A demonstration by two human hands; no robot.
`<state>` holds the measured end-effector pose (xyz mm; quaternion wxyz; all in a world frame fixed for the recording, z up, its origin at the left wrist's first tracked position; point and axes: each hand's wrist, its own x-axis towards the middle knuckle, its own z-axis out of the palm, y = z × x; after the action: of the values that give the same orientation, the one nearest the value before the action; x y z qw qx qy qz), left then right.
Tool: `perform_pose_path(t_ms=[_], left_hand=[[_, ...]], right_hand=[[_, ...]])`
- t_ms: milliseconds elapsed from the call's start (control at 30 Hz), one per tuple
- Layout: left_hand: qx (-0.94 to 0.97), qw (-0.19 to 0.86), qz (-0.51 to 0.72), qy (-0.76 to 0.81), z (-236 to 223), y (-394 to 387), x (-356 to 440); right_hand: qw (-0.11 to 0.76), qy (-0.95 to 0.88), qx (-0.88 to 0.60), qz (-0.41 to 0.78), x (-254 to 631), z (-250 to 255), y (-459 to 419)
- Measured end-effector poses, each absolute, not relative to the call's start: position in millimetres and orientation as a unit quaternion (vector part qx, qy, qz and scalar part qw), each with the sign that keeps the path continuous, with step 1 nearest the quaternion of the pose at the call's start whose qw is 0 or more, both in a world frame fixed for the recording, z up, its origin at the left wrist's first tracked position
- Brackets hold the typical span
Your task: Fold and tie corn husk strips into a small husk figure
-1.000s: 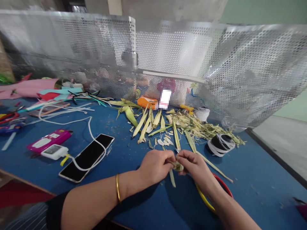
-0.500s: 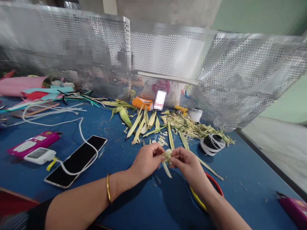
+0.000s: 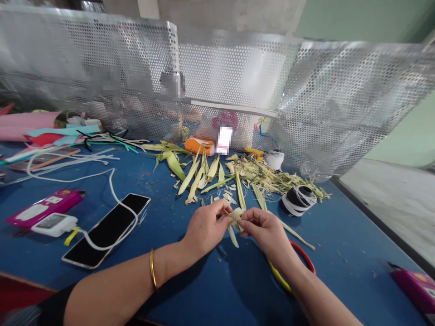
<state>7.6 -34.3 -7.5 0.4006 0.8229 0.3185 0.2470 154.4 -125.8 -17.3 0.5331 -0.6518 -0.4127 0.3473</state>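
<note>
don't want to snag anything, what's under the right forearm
A red curved piece shows right of the right forearm, a yellow curved piece left, on the blue table; whether they join underneath is covered.

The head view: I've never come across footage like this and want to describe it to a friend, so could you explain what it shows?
There is no machine here: a person works with two bare hands. The camera is worn on that person's head, so it looks forward and down along their own arms. The left hand, with a gold bangle at its wrist, and the right hand pinch a small pale piece, apparently husk, between them. On the blue table beyond lie husk strips, a shredded heap and a black spool wound with white cord. To the left, a white cable from a small white device crosses a dark-screened phone. A perforated screen stands behind.
</note>
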Motion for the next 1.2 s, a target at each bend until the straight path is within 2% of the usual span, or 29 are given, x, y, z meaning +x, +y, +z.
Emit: perform_pose_path(t_ms=[133,333,500,667,733,967,1200], left_hand=[[0.832,0.389,0.241,0.313,-5.7,-36.3,7.7],[0.861,0.364,0.232,0.270,-5.7,-37.7,6.7],[0.872,0.355,0.218,0.257,-3.3,-36.0,5.6],[0.885,0.352,0.169,0.253,-2.3,-37.2,6.3],[0.871,0.384,0.155,0.263,-3.9,-37.1,7.6],[0.726,0.631,0.086,0.258,-11.3,-34.5,12.1],[0.710,0.669,0.013,0.218,-9.5,-33.9,11.2]], right_hand=[[0.516,-0.408,-0.671,0.342,154.5,-19.9,-125.6],[0.554,-0.412,-0.632,0.353,154.5,-20.6,-124.6],[0.527,-0.439,-0.607,0.401,153.2,-8.7,-125.2],[0.506,-0.440,-0.653,0.351,156.1,-15.8,-124.2],[0.516,-0.434,-0.662,0.327,157.6,-18.6,-124.0],[0.583,-0.411,-0.634,0.299,155.8,-12.5,-124.7],[0.610,-0.367,-0.635,0.301,155.5,-16.2,-122.9]])
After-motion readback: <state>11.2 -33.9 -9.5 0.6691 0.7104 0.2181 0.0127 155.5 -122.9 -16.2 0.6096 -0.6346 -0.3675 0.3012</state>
